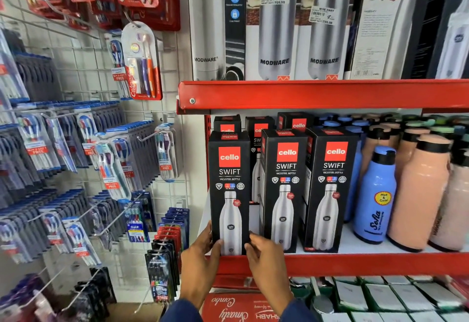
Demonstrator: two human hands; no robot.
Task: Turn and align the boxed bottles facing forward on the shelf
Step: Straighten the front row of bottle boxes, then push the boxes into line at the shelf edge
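Both hands low on the tall black Cello Swift bottle box (229, 192), left end of the red-edged shelf (355, 263). Left hand (200, 258) at eight o'clock, right hand (264, 255) at four, fingers (252, 239) grasping its bottom corners, likely to square it forward with the two neighbouring black boxes (304, 189).

We noted the boxed bottles (229, 189) in black printed cardboard with a slight sheen. The shelf (355, 263) edge was glossy red painted metal. Loose bottles (375, 194) looked smooth matt plastic. Toothbrush packs (142, 62) were clear glossy plastic.
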